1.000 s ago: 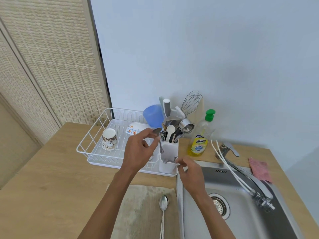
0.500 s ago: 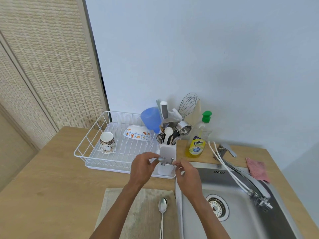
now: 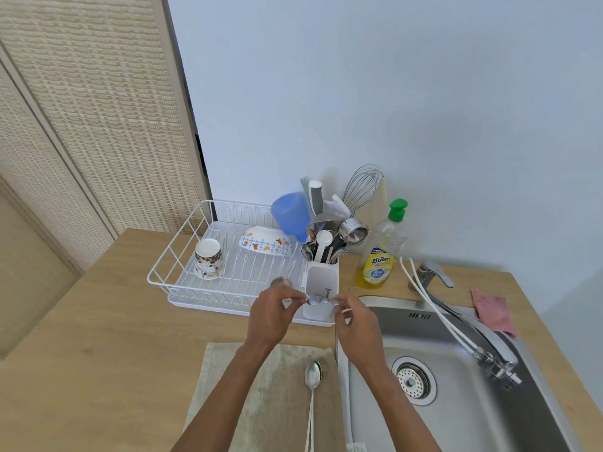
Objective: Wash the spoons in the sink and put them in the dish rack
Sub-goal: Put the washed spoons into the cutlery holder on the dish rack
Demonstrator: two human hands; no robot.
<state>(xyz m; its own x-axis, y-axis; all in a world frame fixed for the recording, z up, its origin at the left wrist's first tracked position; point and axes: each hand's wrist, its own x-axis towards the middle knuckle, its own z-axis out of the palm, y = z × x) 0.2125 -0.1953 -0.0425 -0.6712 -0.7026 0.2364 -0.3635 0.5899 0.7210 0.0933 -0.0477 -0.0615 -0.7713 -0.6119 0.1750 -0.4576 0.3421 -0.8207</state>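
Note:
A white wire dish rack [image 3: 162,267] stands on the wooden counter, with a white utensil holder [image 3: 321,278] full of utensils at its right front corner. My left hand [image 3: 272,316] and my right hand [image 3: 357,322] meet in front of that holder. Each pinches the end of a small metal spoon [image 3: 327,292]. A round metal spoon bowl [image 3: 281,281] shows just behind my left knuckles. Another long metal spoon [image 3: 312,377] lies on the beige cloth [image 3: 228,386] to the left of the steel sink [image 3: 456,419].
In the rack are a patterned mug [image 3: 208,258], an upturned bowl [image 3: 265,245] and a blue cup [image 3: 289,216]. Yellow dish soap [image 3: 378,256] stands behind the sink. The tap [image 3: 470,324] with a white hose reaches over the basin; a pink cloth [image 3: 492,309] lies at the right.
My left hand has come down from holding a spoon upright beside the holder to the holder's front, meeting my right hand. The bowl and mug in the rack are uncovered now.

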